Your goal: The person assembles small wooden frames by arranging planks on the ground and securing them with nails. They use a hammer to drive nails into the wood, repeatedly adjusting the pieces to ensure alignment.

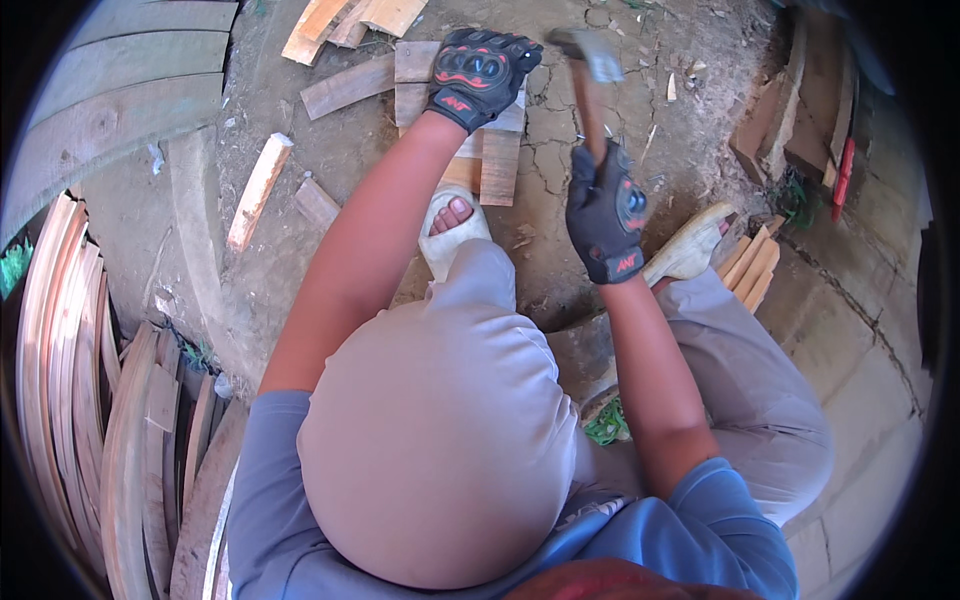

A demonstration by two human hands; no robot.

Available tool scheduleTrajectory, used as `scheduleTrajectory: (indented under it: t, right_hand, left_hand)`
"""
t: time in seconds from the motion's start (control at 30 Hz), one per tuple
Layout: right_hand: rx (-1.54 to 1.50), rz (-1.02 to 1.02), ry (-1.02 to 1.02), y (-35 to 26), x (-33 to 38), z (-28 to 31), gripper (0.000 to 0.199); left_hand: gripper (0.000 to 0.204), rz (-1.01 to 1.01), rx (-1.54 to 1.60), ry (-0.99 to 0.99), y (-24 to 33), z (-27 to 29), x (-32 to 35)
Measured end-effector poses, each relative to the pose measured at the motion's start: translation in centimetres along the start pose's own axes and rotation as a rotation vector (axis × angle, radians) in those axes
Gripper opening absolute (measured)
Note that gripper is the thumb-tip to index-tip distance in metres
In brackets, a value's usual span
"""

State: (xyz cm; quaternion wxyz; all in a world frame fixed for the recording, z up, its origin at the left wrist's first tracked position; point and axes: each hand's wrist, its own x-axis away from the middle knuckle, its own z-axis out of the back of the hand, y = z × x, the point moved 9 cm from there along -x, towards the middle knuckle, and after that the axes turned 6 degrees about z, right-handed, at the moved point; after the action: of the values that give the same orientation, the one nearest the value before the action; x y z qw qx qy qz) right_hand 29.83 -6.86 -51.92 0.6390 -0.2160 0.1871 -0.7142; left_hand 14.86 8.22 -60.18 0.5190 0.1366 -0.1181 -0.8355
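Observation:
My right hand [606, 212], in a black glove with red trim, is wrapped round the wooden handle of a hammer [590, 115]. The hammer's metal head is raised beside my left hand and slightly blurred. My left hand [482, 72], gloved alike, has its fingers curled over several short flat wooden boards [500, 165] on the ground. Whatever those fingers hold is hidden under the glove. My left foot in a pale sandal [455, 228] is at the near end of the boards.
Loose wooden pieces [350, 85] lie left of the boards, and a split stick [260, 190] lies farther left. Long planks [60, 350] are stacked at the lower left. Thick timbers [790, 110] and a red tool-like object [844, 178] are at the right. Cut slats [750, 265] lie by my right sandal.

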Motion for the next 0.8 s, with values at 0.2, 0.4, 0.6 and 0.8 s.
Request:
scheduleTrajectory:
  t: [0.2,0.4,0.6,0.8]
  right_hand:
    - [0.113,0.009,-0.148,1.1,-0.6,-3.2,0.027]
    - [-0.107,0.068,0.117,-1.8,-0.5,1.3,0.029]
    - [-0.002,0.066,0.019,-0.7,-1.0,-0.7,0.029]
    - [0.129,-0.035,-0.177,0.3,-1.0,-3.5,0.033]
  left_hand:
    - [0.032,0.050,-0.116,-0.146,-0.1,-1.1,-0.6]
    - [0.027,-0.111,-0.039,0.161,0.3,0.8,0.9]
    - [0.028,-0.033,0.021,0.022,0.3,0.8,-0.3]
    - [0.033,0.056,-0.012,-0.093,0.1,0.3,-0.4]
